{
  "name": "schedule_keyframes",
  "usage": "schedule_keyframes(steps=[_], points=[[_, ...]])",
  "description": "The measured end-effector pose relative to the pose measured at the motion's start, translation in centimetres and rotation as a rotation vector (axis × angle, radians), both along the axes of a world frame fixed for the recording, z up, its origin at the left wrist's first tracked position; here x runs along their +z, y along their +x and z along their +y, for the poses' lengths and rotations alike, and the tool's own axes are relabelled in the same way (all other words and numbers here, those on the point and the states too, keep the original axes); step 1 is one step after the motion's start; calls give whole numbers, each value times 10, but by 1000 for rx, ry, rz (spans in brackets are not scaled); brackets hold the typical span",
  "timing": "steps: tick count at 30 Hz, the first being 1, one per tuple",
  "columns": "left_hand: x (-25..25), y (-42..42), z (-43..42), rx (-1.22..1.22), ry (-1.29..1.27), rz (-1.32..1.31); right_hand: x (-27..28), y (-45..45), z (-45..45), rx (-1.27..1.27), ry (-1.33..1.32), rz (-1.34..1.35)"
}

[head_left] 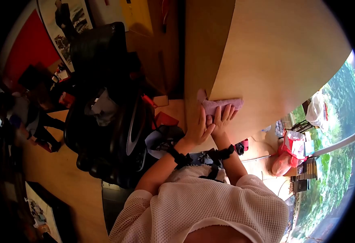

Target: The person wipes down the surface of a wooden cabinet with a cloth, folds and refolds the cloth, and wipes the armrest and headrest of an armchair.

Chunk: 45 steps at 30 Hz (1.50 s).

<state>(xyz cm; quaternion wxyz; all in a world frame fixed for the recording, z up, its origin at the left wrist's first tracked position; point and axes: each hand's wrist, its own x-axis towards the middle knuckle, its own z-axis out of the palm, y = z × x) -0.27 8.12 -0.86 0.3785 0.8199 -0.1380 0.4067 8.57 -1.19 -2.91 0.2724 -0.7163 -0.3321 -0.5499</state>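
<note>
A folded pink cloth (pixel 226 103) lies against the lower edge of a large light-wood panel (pixel 278 56), and one end sticks out past the panel's corner on the left. My right hand (pixel 222 119) presses on the cloth, its fingers bent over it and slightly spread. Close beside it, touching it, my left hand (pixel 198 126) holds the cloth near that corner. Part of the left fingers is hidden. Dark bands circle both wrists.
A black leather chair (pixel 100 133) stands to the left, with a pale bundle on it. Further left is another person (pixel 33 121). On the right, red and white bags (pixel 293 148) and stacked boxes (pixel 307 170) stand by a window with greenery outside.
</note>
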Motion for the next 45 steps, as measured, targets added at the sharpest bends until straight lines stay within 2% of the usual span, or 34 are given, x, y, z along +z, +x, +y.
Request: schedule_keyframes(steps=[2,4,6,7,10,13,17,20,22,24,28,31,33,35,37,39,41,42,44,45], points=[[21,11,10,-68,-26,-37,30,-1,9,-36,9,-93],[70,20,19,-151,-56,-72,79,-4,15,-44,27,-83],[152,26,29,-201,-12,-59,167,-6,17,-32,40,-47],[177,24,31,-236,13,-41,203,-11,16,-27,46,1],[194,24,28,-198,12,-71,218,-12,17,-40,42,-23],[146,29,20,-232,-158,-140,173,-10,16,-110,-8,-67],[33,25,4,-148,-303,-7,40,-6,8,-49,-8,-3],[28,21,1,-175,-367,69,19,-10,-5,22,-95,60],[40,18,4,-165,-343,121,63,-13,-14,100,-211,54],[84,18,4,-206,-315,41,125,-14,-17,166,-256,34],[190,20,5,-142,-248,-82,257,-12,-8,109,-257,-109],[286,32,11,-98,-114,-275,337,-9,13,146,37,-167],[323,32,4,-109,-106,-292,351,-8,15,158,142,-178],[319,36,-2,49,-31,-344,354,-6,12,168,183,-166],[284,36,-9,261,23,-344,327,-6,1,153,111,-101],[233,37,-25,455,70,-357,273,-2,-10,119,7,-58],[168,41,-41,716,151,-257,207,8,-19,106,-42,-68],[156,41,-46,732,191,-233,188,14,-23,105,-46,-91],[144,37,-51,765,283,-168,198,15,-36,83,-187,-80],[154,32,-50,761,308,-171,210,13,-41,75,-253,-69]])
